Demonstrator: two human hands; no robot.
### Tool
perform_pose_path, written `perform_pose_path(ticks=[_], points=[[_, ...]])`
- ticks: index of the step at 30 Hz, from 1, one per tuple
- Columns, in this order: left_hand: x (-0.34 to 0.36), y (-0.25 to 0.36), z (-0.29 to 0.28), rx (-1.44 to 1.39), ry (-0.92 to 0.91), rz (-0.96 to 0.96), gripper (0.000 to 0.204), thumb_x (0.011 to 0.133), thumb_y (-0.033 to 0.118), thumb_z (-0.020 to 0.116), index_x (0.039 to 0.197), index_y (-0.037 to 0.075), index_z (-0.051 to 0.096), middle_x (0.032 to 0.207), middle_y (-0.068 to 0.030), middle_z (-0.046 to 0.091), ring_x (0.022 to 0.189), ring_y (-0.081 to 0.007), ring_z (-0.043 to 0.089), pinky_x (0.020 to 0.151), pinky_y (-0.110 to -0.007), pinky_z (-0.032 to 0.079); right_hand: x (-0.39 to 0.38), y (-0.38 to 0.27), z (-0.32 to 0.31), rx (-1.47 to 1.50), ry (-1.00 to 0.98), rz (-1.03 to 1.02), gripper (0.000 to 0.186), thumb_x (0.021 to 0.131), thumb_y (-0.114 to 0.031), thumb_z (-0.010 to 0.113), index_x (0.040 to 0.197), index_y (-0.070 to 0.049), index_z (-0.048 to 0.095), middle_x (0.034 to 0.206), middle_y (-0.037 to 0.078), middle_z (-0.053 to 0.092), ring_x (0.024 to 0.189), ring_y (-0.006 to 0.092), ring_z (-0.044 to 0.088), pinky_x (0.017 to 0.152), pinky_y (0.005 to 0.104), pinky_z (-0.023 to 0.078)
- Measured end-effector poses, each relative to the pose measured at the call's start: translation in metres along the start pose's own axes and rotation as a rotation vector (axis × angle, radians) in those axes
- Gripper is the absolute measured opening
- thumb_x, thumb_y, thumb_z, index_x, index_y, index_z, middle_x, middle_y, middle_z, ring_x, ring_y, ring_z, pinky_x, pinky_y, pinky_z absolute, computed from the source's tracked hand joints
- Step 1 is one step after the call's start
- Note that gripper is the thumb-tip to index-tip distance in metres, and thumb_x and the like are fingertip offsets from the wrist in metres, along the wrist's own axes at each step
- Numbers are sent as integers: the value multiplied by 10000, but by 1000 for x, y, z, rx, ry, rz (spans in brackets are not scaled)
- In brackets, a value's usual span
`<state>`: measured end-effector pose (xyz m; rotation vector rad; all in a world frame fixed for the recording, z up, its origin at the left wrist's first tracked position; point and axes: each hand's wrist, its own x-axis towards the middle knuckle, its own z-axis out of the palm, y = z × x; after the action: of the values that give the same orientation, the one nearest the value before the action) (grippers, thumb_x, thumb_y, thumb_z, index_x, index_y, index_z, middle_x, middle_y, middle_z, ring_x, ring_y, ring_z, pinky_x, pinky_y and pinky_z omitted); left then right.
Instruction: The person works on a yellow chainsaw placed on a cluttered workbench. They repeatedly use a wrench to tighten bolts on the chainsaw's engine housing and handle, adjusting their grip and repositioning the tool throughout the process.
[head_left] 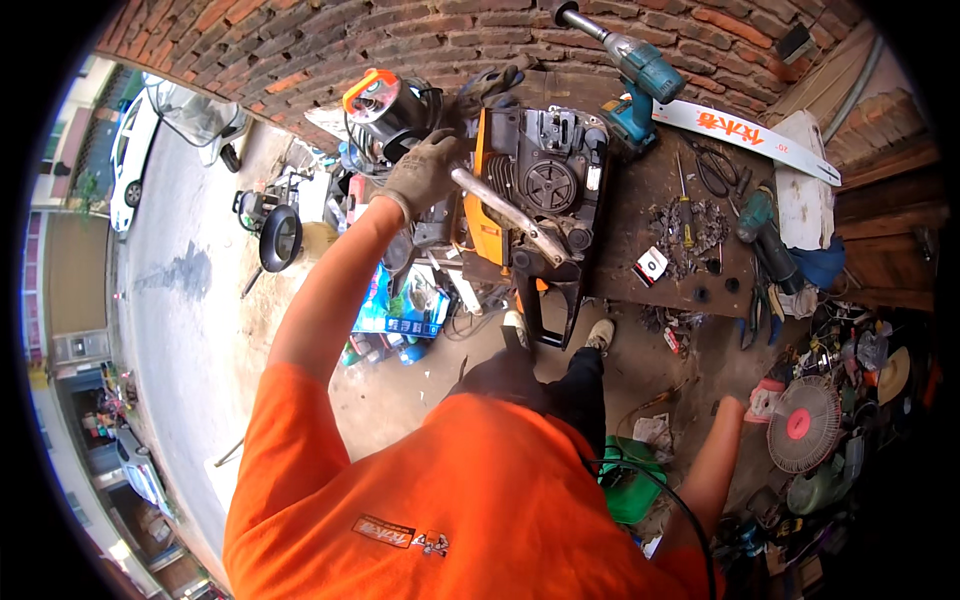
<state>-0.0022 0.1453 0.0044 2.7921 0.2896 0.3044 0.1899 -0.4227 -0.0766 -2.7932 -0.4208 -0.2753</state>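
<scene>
An orange and black chainsaw body (548,185) sits on the brown workbench with its starter and upper parts showing. My left hand (425,168), in a grey work glove, is at the left end of the worn metal front handle (510,215); its fingers curl over that end and partly hide it. Away from the bench, my right hand (764,400) hangs out to the right in a pinkish glove, close to a round fan grille (804,424). Its fingers are too small and unclear to read.
A cordless impact wrench (645,80) stands behind the saw, near a white guide bar (745,138). Screwdriver (686,215), small metal parts and a second power tool (760,220) lie on the right. An orange-handled black container (385,110) stands left. Clutter fills the floor right.
</scene>
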Motion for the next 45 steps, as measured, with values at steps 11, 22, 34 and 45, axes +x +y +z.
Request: perform_pose_path(ticks=[11, 22, 34, 45], points=[[18, -32, 16, -311, -41, -65, 574, 747, 123, 822, 1248, -53, 604, 1330, -232, 611, 1269, -374, 583, 1079, -359, 453, -156, -235, 109, 991, -605, 502, 340, 915, -167, 688, 1189, 13, 599, 925, 23, 619, 780, 113, 558, 690, 308, 479], [71, 106, -64, 223, -25, 278, 307, 736, 290, 770, 981, 125, 687, 909, -133, 689, 886, -423, 642, 765, -497, 524, -186, -201, 91, 1700, -540, 744, 248, 909, -108, 681, 1138, -14, 659, 1020, 53, 698, 845, 151, 668, 807, 298, 546], [118, 127, -43, -257, -378, 224, 405, 940, 161, 613, 1336, 81, 600, 1099, -193, 693, 983, -406, 666, 912, -456, 525, -189, -172, 117, 2171, -1582, 898, 552, 1029, -461, 485, 1432, -88, 538, 1291, 155, 640, 822, 294, 705, 640, 385, 559], [226, 138, 62, 470, -985, -103, 251, 930, 207, 618, 1015, 39, 784, 907, -161, 761, 770, -301, 739, 671, -428, 596, -180, -195, 140, 2030, -1729, 857, 549, 1007, -557, 528, 1245, -75, 640, 992, 180, 720, 538, 229, 610, 383, 331, 410]])
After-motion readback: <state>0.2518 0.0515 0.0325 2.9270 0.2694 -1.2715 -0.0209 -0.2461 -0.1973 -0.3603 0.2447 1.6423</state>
